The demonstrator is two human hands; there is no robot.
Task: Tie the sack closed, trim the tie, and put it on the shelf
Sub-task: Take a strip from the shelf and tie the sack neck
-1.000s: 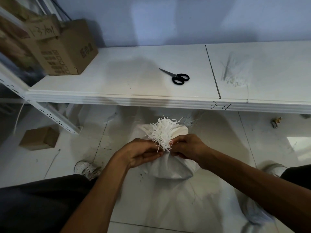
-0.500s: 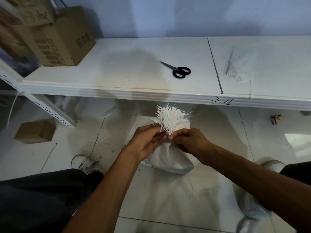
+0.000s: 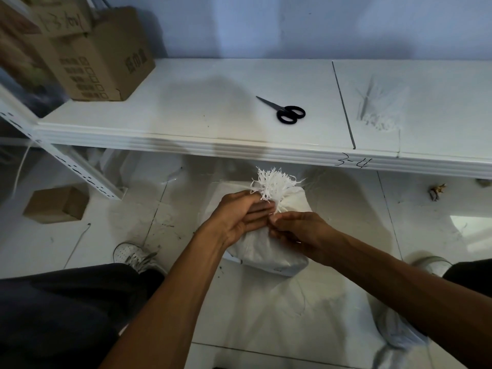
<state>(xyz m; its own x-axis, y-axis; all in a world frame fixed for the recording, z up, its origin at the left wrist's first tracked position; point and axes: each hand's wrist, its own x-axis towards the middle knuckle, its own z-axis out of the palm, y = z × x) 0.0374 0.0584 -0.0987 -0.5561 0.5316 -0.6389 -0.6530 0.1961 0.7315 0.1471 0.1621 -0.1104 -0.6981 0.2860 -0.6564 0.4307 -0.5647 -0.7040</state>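
Note:
A white woven sack (image 3: 269, 249) stands on the floor in front of the shelf, its gathered top ending in a frayed white tuft (image 3: 275, 183). My left hand (image 3: 239, 218) wraps the sack's neck from the left, fingers lying across it. My right hand (image 3: 300, 233) pinches at the neck from the right, fingertips meeting the left fingers; the tie itself is too thin to make out. Black-handled scissors (image 3: 286, 110) lie closed on the white shelf (image 3: 186, 115) beyond the sack.
A cardboard box (image 3: 101, 59) stands at the shelf's left end. A bundle of white cable ties (image 3: 378, 107) lies on the right shelf panel. A small cardboard box (image 3: 57, 205) sits on the floor at left. My shoes (image 3: 133, 255) flank the sack.
Both hands have kept working at the sack's neck, shifting slightly lower and right below the tuft. The camera has moved a little closer; scissors and boxes stay put.

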